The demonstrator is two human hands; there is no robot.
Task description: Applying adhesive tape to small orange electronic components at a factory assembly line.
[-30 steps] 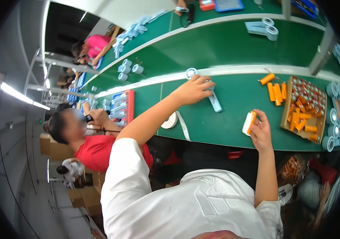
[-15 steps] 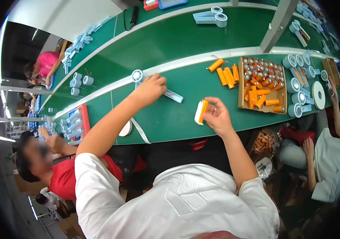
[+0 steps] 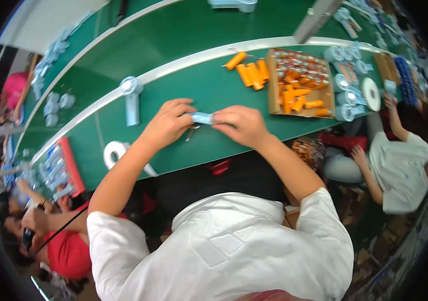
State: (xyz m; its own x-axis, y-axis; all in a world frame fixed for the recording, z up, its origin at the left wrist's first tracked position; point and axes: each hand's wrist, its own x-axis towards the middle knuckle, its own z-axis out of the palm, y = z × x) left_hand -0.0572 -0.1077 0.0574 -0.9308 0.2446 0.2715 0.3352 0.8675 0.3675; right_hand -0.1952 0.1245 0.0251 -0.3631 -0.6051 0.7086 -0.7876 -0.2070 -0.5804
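Observation:
Both my hands meet above the green bench, fingers closed on a light blue plastic piece (image 3: 202, 118) that looks like a fan handle part. My left hand (image 3: 170, 122) pinches its left end, and my right hand (image 3: 242, 125) grips its right end. Much of the piece is covered by my fingers. Below it, beside my left fingertips, short thin wires (image 3: 191, 132) show. Farther left on the bench lies a light blue fan housing (image 3: 132, 103) with a round head and a straight handle. Motion smears the picture slightly.
A cardboard box (image 3: 274, 103) of orange battery cells stands to the right, with loose orange cells (image 3: 246, 75) beside it. White tape rolls (image 3: 113, 152) (image 3: 371, 95) lie at either side. A red tray (image 3: 71, 168) holds blue parts. People sit left and right.
My left hand has left the fan housing, and my right hand has come in to meet it on the light blue piece. The orange cell with white strip is no longer visible. The view has shifted.

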